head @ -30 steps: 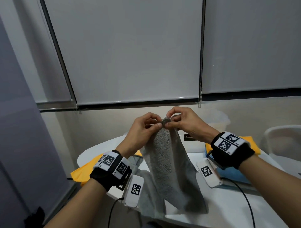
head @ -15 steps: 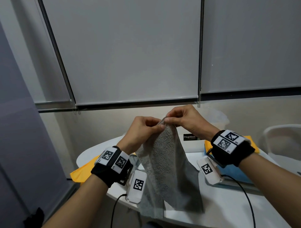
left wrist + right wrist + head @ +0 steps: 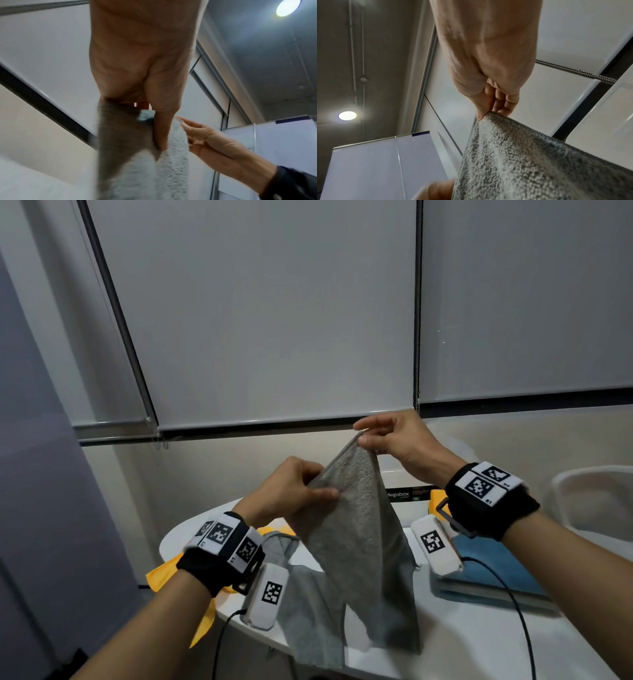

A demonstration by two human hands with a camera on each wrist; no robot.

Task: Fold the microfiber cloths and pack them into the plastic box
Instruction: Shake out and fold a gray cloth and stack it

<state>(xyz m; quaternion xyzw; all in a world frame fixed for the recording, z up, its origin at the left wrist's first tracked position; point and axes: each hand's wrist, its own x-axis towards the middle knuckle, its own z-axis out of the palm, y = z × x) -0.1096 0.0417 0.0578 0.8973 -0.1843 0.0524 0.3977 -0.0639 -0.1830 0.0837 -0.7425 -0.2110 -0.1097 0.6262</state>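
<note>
Your right hand (image 3: 397, 440) pinches the top corner of the nubby grey microfiber cloth (image 3: 359, 525), your left hand (image 3: 291, 491) grips its edge lower down, and its tail drapes onto the white bench (image 3: 479, 638).

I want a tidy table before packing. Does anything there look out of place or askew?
Yes. A yellow cloth droops over the table's left edge, and a loose grey cloth sags off the front edge. The grey cloth held up by the left hand and right hand hangs unevenly, one corner higher.
</note>
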